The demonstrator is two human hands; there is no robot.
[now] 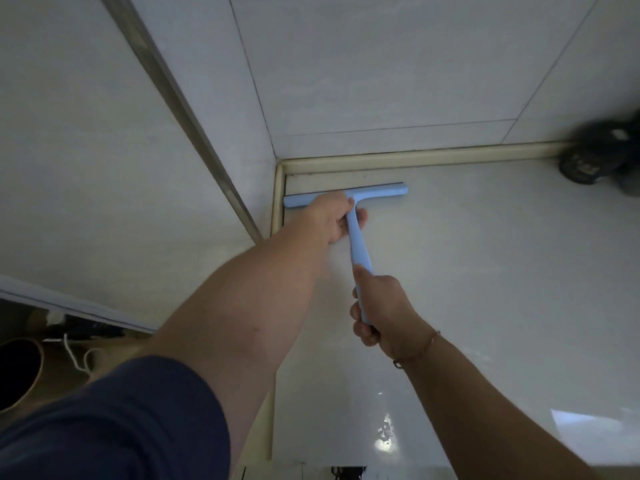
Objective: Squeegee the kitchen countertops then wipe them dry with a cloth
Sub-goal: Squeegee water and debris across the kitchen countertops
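Observation:
A light blue squeegee (377,192) lies with its blade on the white countertop (485,271), close to the far left corner where two tiled walls meet. My left hand (332,218) grips the top of the handle just below the blade. My right hand (381,306) grips the lower end of the handle, thumb along it. A thin bracelet sits on that wrist. No cloth is in view.
A cream sealing strip (415,157) runs along the back and left edges of the counter. A blurred dark object (602,157) stands at the far right against the wall. A wet glare patch (384,434) shines near the front edge. At lower left are a round dark container (17,372) and a white cord.

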